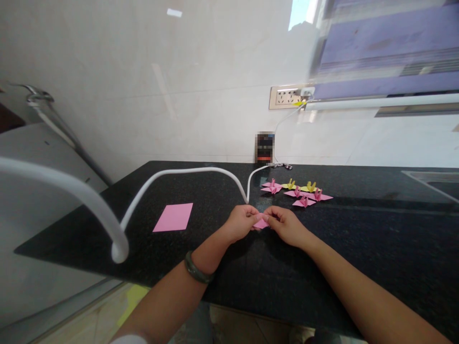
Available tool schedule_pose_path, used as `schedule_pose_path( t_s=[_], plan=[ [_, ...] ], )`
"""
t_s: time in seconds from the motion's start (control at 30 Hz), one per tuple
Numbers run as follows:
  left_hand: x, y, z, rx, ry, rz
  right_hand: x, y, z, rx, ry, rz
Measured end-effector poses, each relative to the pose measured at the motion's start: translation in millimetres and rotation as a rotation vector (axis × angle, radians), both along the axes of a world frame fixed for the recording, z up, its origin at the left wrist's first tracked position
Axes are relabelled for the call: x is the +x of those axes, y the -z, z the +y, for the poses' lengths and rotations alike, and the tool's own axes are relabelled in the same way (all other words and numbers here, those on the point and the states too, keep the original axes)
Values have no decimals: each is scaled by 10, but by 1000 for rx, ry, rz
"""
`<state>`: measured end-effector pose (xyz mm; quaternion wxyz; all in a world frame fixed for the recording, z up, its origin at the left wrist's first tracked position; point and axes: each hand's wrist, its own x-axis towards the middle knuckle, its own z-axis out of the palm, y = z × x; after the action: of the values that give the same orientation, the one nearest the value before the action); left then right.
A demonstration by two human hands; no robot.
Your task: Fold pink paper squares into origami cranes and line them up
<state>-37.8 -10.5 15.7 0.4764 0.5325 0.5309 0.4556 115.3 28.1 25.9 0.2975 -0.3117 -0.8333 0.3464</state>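
Note:
Between my two hands is a small piece of folded pink origami paper, held just over the black countertop. My left hand pinches its left side with thumb and fingers. On its right side, my right hand pinches it the same way. The fingers cover much of the paper, so its exact folds are hard to make out. A flat pink paper square lies to the left of my hands. Beyond my right hand stand several folded paper cranes, pink ones and yellow ones.
A white bendy cable or holder arm arches over the counter from the left. A phone-like device with a blurred screen leans on the wall, below a socket panel with a plugged-in cord. A sink edge shows at right.

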Motion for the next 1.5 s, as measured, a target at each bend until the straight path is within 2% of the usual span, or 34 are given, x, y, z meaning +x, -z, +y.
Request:
schedule_pose_path(
  t_s=[0.13, 0.2, 0.33, 0.43, 0.57, 0.67, 0.77, 0.83, 0.93, 1.17, 1.33, 1.5],
  plan=[
    [-10, -28, -8, 92, 12, 77, -4, -17, -16, -67, -5, 35],
    [-10, -45, -11, 101, -12, 47, -7, -5, -10, -97, 27, 66],
    [-6, -66, -15, -8, -50, -103, -12, 40, 29, -121, 135, 172],
    [-12, -64, -16, -41, -47, -150, -13, 59, 47, -119, 151, 212],
    [-21, -53, -13, -5, -57, -142, -20, 76, 28, -38, 154, 200],
    [-23, -45, -8, 18, -60, -106, -25, 73, 6, 89, 184, 207],
    [-25, -37, -5, 53, -75, -61, -22, 46, -2, 211, 133, 174],
    [-27, -33, -6, 77, -88, -39, -20, 26, 0, 231, 103, 156],
    [-25, -36, -13, 105, -86, -30, -18, 9, 7, 170, 102, 153],
    [-10, -49, -27, 128, -41, -8, -13, 6, 17, -108, 74, 132],
    [-28, -35, -15, 220, -68, 153, -13, -6, 6, -75, 62, 113],
    [-28, -25, -7, 244, -126, 171, -20, -4, -3, -25, 85, 82]
  ],
)
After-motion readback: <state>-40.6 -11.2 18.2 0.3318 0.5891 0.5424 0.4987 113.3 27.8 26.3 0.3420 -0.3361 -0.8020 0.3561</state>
